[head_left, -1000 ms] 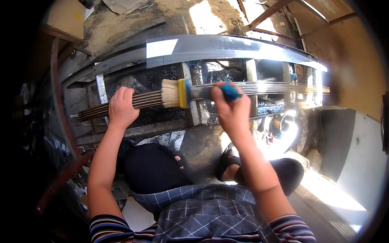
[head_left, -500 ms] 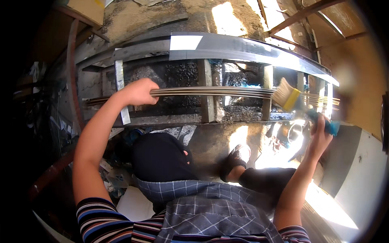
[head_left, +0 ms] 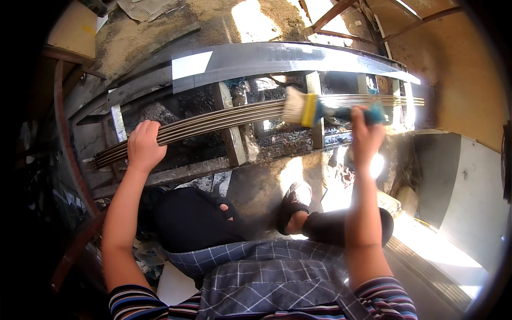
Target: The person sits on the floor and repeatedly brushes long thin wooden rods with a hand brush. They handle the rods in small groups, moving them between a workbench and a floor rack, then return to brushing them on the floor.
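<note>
My left hand point(head_left: 145, 146) is closed around a bundle of long thin metal rods point(head_left: 224, 118) near its left end. The rods run across the view, slanting up toward the right, and lie over a metal frame point(head_left: 233, 140). A wide paintbrush point(head_left: 308, 110) with pale bristles, a yellow band and a teal handle is in my right hand point(head_left: 368, 140). Its bristles overlap the rods at about mid-length; blur hides whether they touch. The fingers of my right hand wrap the handle.
A flat grey metal strip point(head_left: 240, 60) lies along the frame's far side, shining in sunlight. Dark, wet-looking material shows between the crossbars. A rusty metal post point(head_left: 66, 136) stands at the left, a grey panel point(head_left: 464, 184) at the right. My sandalled foot point(head_left: 295, 205) is on the floor nearby.
The brush has moved left along the rods with my right hand. My left hand is farther left and lower, and the rods slant more. The whole view has shifted too.
</note>
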Demonstrator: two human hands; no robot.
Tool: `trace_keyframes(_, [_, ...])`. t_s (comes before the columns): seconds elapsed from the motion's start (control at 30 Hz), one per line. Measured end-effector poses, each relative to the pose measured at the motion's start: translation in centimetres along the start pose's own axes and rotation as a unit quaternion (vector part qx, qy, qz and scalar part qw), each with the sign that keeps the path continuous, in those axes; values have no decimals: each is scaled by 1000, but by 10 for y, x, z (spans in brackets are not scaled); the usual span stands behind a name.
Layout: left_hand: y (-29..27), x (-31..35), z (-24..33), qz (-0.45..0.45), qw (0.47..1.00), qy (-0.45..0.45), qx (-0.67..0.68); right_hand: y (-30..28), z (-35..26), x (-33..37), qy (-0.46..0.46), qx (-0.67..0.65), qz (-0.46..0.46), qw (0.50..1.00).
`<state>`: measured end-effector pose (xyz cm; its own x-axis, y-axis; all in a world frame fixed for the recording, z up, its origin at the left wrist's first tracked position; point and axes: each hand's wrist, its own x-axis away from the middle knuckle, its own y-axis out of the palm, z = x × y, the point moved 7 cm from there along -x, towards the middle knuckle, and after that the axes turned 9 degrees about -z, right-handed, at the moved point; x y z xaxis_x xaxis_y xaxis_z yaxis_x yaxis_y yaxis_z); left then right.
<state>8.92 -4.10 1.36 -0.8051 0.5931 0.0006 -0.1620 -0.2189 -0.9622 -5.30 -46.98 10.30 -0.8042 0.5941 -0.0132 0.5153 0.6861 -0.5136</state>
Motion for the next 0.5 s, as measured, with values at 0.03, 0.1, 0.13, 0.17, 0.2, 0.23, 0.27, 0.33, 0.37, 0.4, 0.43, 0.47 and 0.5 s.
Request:
trace_keyframes(0.03, [-2, -1, 4, 19, 1000, 10, -1, -41, 22, -12, 7, -10, 51, 999])
trace_keyframes(0.1, [-6, -1, 9, 56, 998, 25, -7, -100, 32, -31, 49, 85, 105, 990])
trace_keyframes(0.13, [-5, -4, 11, 53, 998, 34, 9, -128, 38, -44, 32, 100, 121, 987])
trace_keyframes(0.17, [-6, -6, 10, 48, 998, 39, 22, -148, 45, -52, 15, 111, 134, 985])
trace_keyframes(0.2, [-7, -5, 6, 41, 998, 41, 32, -156, 43, -52, 46, 165, 141, 975])
trace_keyframes(0.23, [1, -8, 3, -42, 996, 44, 68, -165, 39, -50, 75, 220, 147, 961])
trace_keyframes(0.27, [3, -12, -1, -124, 987, 37, 96, -166, 52, -48, 120, 67, 194, 971])
trace_keyframes(0.33, [13, -16, -7, -341, 915, -21, 216, -140, 34, -20, 69, -37, 137, 987])
trace_keyframes(0.37, [19, -13, -6, -461, 831, -72, 303, -113, 18, -5, 48, -34, 130, 990])
trace_keyframes(0.4, [28, -9, -11, -554, 763, -101, 319, -81, 1, 11, 59, -46, 118, 990])
trace_keyframes(0.43, [38, -4, -14, -641, 682, -124, 330, -39, -21, 24, 38, -56, 82, 994])
trace_keyframes(0.47, [48, 0, -20, -672, 630, -148, 361, 1, -27, 33, 35, -97, 34, 994])
trace_keyframes(0.5, [46, -2, -24, -651, 653, -159, 352, 44, -35, 44, 64, -109, -13, 992])
